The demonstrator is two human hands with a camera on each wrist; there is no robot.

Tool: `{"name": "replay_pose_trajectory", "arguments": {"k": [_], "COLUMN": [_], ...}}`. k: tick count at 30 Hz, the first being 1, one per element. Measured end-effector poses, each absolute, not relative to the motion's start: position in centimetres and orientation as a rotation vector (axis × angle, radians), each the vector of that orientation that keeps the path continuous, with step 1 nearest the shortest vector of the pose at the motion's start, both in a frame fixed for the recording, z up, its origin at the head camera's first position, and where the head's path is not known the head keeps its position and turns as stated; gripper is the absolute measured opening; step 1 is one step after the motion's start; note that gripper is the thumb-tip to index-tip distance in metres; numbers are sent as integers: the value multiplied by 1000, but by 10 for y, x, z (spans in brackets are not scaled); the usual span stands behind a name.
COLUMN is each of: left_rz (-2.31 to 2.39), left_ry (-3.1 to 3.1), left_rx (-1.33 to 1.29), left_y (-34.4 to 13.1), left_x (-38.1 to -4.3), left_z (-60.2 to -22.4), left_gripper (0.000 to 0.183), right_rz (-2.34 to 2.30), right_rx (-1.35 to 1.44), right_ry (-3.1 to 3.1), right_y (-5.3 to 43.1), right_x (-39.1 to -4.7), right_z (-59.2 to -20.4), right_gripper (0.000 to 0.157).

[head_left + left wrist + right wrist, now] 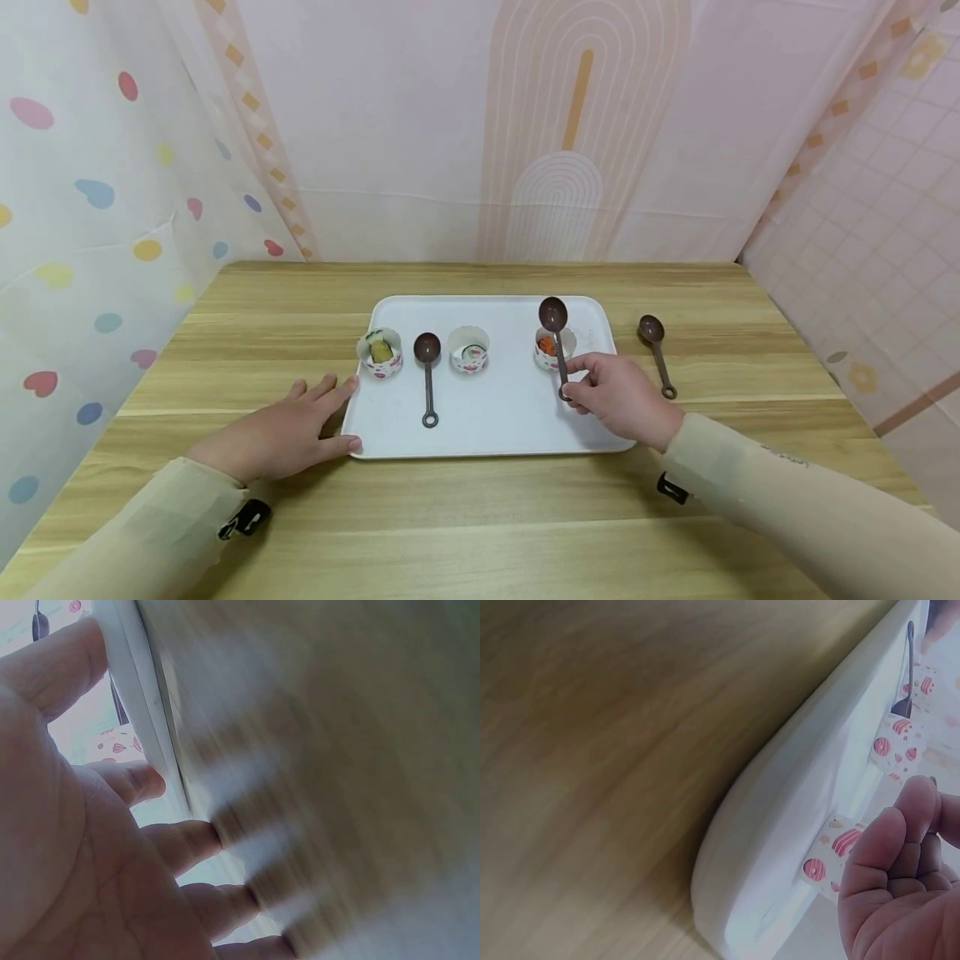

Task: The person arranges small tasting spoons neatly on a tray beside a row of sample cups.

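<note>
My right hand (618, 396) pinches the handle end of a brown measuring spoon (553, 315) over the right part of the white tray (517, 425). The spoon's bowl points away from me and overlaps a paper cup (567, 343) with orange bits inside. In the right wrist view, thumb and fingertips meet beside that patterned cup (829, 859). My left hand (281, 429) lies spread at the tray's left edge, thumb and a fingertip touching the rim. The left wrist view shows its fingers straight along the tray rim (139, 682).
On the tray stand a cup with green and yellow pieces (380, 354) at left and a cup with a pale round slice (469, 350) mid-tray. Between them lies a second brown spoon (427, 375). A third spoon (657, 350) lies on the wooden table (480, 533), right of the tray.
</note>
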State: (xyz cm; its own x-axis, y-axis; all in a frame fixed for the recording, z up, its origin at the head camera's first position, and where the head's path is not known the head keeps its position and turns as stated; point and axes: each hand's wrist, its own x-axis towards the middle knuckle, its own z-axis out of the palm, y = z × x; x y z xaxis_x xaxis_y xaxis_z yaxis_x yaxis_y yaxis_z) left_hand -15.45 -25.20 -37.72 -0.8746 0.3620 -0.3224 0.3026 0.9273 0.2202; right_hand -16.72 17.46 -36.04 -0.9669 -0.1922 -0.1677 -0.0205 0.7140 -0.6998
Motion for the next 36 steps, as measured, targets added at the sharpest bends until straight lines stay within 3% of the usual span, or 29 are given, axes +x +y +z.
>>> {"name": "replay_pose_trajectory", "arguments": {"k": [36], "left_rz": [231], "left_ry": [2721], "left_rx": [482], "left_y": [-252], "left_x": [-155], "left_z": [-378], "left_gripper": [102], "right_rz": [-1149], "right_rx": [-181], "right_ry": [2587], "right_y": [138], "right_x": [-172], "right_z": [-367], "right_gripper": [21]}}
